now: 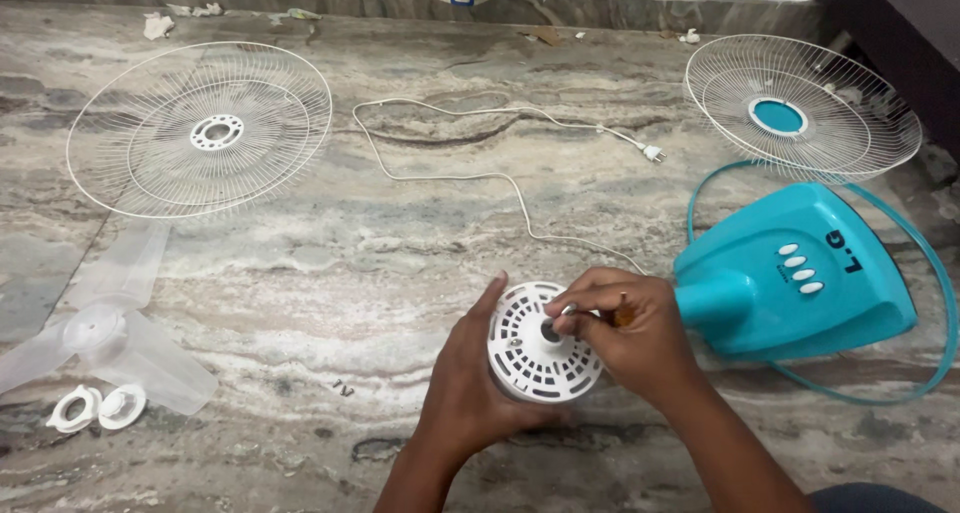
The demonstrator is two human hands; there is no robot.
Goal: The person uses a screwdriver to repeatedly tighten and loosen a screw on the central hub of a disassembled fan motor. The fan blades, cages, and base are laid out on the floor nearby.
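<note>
A white round fan motor housing (535, 358) with slotted vents lies on the marble floor, joined to a teal fan base (800, 273) with white buttons. My left hand (470, 383) cups the housing's left side. My right hand (630, 328) pinches a small screwdriver with an orange handle (622, 314), its metal tip resting at the housing's centre hole.
A white wire fan guard (200, 128) lies at the far left, another with a teal centre (800, 108) at the far right. Clear fan blades (110, 333) and two white ring nuts (98, 408) sit at the left. A white power cord (480, 173) loops across the floor. A teal ring (940, 303) circles the base.
</note>
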